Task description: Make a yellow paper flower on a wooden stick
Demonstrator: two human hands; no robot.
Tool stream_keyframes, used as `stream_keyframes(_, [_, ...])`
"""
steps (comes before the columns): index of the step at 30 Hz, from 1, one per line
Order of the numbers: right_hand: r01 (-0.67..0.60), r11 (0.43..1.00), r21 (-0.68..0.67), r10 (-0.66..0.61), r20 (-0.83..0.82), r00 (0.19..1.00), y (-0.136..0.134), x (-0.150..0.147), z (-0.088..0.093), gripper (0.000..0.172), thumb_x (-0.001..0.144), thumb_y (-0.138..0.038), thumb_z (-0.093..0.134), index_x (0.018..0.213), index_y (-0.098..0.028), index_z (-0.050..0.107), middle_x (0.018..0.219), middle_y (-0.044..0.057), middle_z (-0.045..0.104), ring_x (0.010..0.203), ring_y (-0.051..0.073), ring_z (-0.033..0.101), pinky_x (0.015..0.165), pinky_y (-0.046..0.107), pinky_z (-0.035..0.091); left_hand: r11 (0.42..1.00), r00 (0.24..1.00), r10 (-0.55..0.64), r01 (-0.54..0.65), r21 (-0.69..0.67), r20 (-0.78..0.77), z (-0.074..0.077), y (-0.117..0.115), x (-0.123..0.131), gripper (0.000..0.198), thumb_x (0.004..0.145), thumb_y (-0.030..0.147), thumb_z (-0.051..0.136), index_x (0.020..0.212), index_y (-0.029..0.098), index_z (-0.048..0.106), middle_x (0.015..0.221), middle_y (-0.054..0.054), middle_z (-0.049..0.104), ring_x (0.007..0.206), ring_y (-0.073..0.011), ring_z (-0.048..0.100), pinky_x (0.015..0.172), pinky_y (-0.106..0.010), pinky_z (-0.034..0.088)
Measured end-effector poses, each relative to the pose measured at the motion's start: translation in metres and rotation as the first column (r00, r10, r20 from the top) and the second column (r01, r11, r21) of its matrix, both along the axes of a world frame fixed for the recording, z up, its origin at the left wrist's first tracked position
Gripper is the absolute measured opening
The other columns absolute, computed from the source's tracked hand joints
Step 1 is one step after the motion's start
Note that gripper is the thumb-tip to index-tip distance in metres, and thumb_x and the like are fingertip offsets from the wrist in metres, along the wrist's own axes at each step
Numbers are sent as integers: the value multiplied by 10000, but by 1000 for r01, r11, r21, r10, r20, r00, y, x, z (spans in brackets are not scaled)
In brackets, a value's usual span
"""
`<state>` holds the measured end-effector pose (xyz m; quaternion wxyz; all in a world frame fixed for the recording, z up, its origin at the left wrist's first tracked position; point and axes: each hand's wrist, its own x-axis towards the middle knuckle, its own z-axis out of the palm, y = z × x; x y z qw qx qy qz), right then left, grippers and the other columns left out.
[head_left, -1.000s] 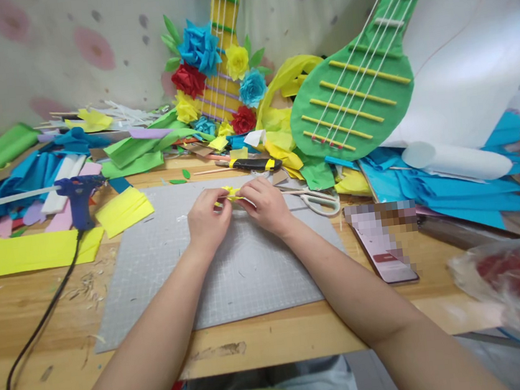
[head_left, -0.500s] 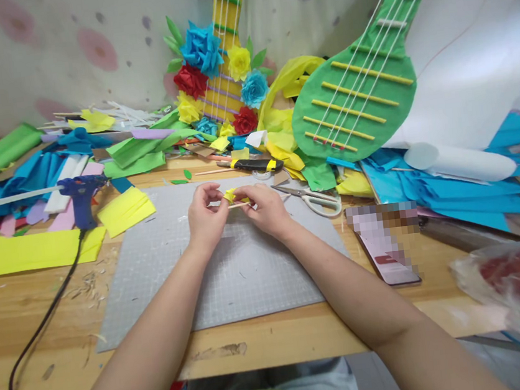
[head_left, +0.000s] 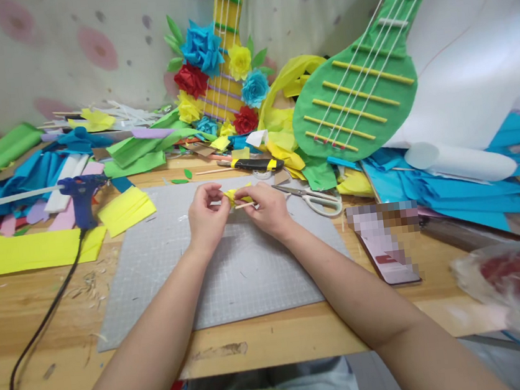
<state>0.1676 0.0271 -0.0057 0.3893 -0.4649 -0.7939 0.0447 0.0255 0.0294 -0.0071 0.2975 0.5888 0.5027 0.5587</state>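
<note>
Above the far half of the grey cutting mat (head_left: 254, 271), both hands meet at a small piece of yellow crepe paper (head_left: 230, 195). My left hand (head_left: 208, 216) pinches its left side between thumb and fingers. Closed on its right side is my right hand (head_left: 266, 207), which also holds a thin pale stick (head_left: 244, 205) that points left from under the fingers. The fingers cover much of the paper, so its full shape is hidden. Scissors with white handles (head_left: 319, 201) lie just right of my right hand, and a black and yellow utility knife (head_left: 256, 164) lies beyond.
A blue glue gun (head_left: 81, 200) with a trailing cord stands at left beside yellow paper sheets (head_left: 27, 251). A phone (head_left: 386, 249) lies right of the mat. Behind are a flower-covered yellow paper instrument (head_left: 224, 92), a green one (head_left: 355, 106) and heaps of coloured paper.
The yellow paper has turned slightly between my fingers, and more of it shows at the right hand. The stick's tip has shifted right, away from the left fingers.
</note>
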Motion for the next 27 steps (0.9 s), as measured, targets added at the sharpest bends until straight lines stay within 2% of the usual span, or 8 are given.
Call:
stream_keyframes(9, [-13, 1000, 3, 13, -4, 1000, 0, 1, 1, 189, 754, -119, 504, 837, -219, 642, 760, 0, 672, 721, 151, 546, 657, 259, 385, 1000, 1000, 2, -2, 7, -23, -1, 0, 0, 208, 687, 163, 533, 891, 190, 506, 744, 15, 567, 657, -73, 568, 537, -173, 456])
stream_keyframes(27, [-15, 998, 53, 15, 10, 1000, 0, 1, 0, 172, 758, -133, 510, 819, -219, 645, 764, -8, 685, 681, 144, 543, 643, 258, 390, 1000, 999, -2, 3, -15, 41, 0, 0, 1, 221, 659, 142, 552, 873, 183, 521, 727, 20, 555, 649, -71, 551, 524, -163, 441])
